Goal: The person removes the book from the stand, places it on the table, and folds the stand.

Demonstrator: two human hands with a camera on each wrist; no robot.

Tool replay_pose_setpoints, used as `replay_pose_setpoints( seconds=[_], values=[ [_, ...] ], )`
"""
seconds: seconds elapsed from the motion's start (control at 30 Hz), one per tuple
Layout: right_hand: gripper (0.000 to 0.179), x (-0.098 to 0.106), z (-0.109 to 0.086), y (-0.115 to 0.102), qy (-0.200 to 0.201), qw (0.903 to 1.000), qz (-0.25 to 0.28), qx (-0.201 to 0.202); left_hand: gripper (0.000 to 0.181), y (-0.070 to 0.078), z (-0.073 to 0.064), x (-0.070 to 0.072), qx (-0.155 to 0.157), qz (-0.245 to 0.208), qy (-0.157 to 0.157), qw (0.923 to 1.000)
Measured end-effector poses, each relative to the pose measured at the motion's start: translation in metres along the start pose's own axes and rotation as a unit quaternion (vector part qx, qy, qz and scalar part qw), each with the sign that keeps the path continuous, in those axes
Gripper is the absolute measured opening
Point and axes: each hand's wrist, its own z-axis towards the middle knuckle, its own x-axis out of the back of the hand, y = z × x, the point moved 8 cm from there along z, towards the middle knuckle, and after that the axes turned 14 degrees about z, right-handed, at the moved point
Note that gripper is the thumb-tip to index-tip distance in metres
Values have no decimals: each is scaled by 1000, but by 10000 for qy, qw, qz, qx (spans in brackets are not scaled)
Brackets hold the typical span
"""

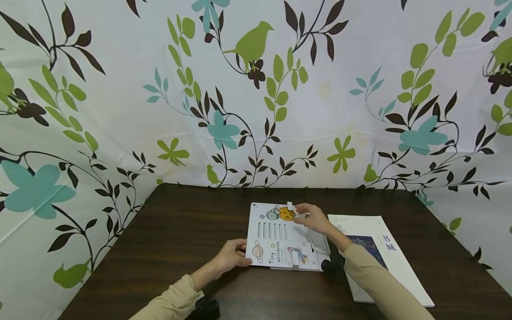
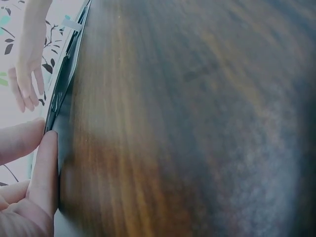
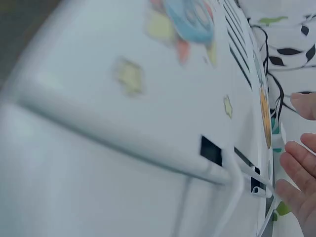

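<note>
A white book stand (image 1: 264,231) printed with planets, an astronaut and "Tiny universe" lies on the dark table, its left side tipped toward me. My left hand (image 1: 230,256) pinches its lower left edge; in the left wrist view the thumb (image 2: 19,140) and a finger (image 2: 45,168) close on that thin edge. My right hand (image 1: 314,218) hovers at the upper right corner, beside a small white clip (image 1: 290,206). Its fingers (image 3: 298,165) look loosely extended in the right wrist view, holding nothing. A wire-like white arm (image 3: 232,192) shows at the stand's side.
A white-covered book (image 1: 400,266) with a dark picture lies right of the stand, partly under the right forearm. Dark wood table (image 1: 180,231) surrounds them. A leaf-and-bird patterned cloth (image 1: 248,111) hangs behind the table.
</note>
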Motion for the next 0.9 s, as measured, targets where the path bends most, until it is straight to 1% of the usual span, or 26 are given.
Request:
replay_pose_setpoints(
  seconds=[0.1,0.17,0.23,0.33,0.63,0.9],
  values=[
    [47,1,10,6,81,9999,36,-52,56,-1,0,0,22,-13,-16,10000],
    [48,0,16,10,110,9997,85,-195,56,-1,0,0,32,-17,-15,10000],
    [49,-1,21,13,85,9993,119,-343,56,-2,0,0,41,-29,-10,10000],
    [48,-4,27,15,12,9992,37,-399,56,-1,0,1,51,-33,-1,10000],
    [42,-5,36,18,91,9986,-245,-456,56,0,-1,-1,50,-116,-60,9999],
    [36,-6,38,16,108,9984,-344,-436,56,-2,0,1,84,-141,43,9999]
  ],
)
